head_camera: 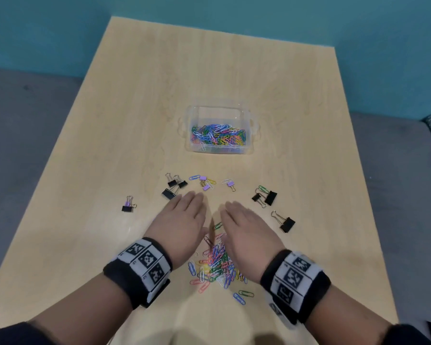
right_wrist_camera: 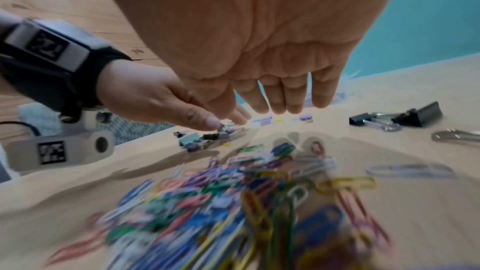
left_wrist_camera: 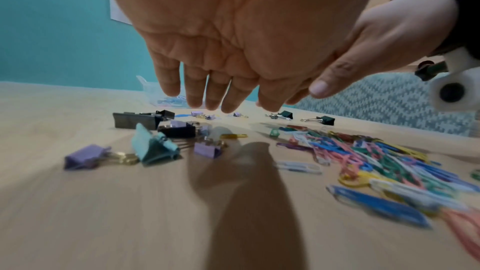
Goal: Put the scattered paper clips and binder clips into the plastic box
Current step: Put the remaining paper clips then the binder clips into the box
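Note:
A clear plastic box in the middle of the table holds many coloured paper clips. Nearer me lies a loose pile of paper clips, also in the left wrist view and the right wrist view. My left hand and right hand hover palm down side by side over the pile's far end. In both wrist views the fingers are straight and hold nothing. Teal, purple and black binder clips lie under my left hand.
Black binder clips lie left, far left and right of my hands. Small purple binder clips with a few paper clips lie between hands and box. The wooden table ends at a teal wall behind.

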Demonstrator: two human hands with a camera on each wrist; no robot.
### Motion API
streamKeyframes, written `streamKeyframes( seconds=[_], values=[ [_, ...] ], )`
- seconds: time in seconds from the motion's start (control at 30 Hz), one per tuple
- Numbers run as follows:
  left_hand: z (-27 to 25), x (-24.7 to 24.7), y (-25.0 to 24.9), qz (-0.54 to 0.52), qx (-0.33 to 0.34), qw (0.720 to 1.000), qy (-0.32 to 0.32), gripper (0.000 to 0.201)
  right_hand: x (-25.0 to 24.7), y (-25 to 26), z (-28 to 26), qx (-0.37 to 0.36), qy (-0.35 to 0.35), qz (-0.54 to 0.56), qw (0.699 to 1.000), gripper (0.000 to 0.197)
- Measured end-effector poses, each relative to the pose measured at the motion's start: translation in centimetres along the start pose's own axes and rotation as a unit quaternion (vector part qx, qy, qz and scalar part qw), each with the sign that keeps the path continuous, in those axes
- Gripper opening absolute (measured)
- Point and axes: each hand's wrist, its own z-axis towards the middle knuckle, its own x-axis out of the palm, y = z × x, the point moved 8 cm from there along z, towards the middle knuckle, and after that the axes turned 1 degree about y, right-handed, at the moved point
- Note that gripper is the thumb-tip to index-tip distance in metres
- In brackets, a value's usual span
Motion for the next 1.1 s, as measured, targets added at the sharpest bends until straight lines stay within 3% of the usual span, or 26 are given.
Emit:
streamKeyframes(
  seconds=[0.17, 0.5, 0.67, 0.93, 1.1],
  values=[
    [2.3, 0.1, 0.1, -0.007, -0.017, 1.0, 0.006, 0.056, -0.5, -0.3, 4.0, -0.003, 0.022, -0.033, 0.999, 0.061],
    [0.6, 0.6, 1.2, 0.008, -0.04, 0.999, 0.035, 0.055, -0.2, 0.1, 7.4, -0.037, 0.078, -0.142, 0.986, 0.066],
    [1.7, -0.5, 2.3, -0.003, -0.069, 0.998, 0.005, 0.055, 0.1, 0.4, 6.1, -0.021, 0.075, -0.127, 0.989, 0.067],
    [5.2, -0.1, 4.4, -0.024, -0.081, 0.996, 0.009, 0.046, 1.7, 2.2, 2.4, -0.03, 0.093, -0.113, 0.989, 0.071],
    [7.0, -0.8, 3.1, -0.019, -0.042, 0.998, 0.036, 0.053, 1.0, 2.1, 1.7, -0.025, 0.037, -0.062, 0.997, 0.057]
  ],
)
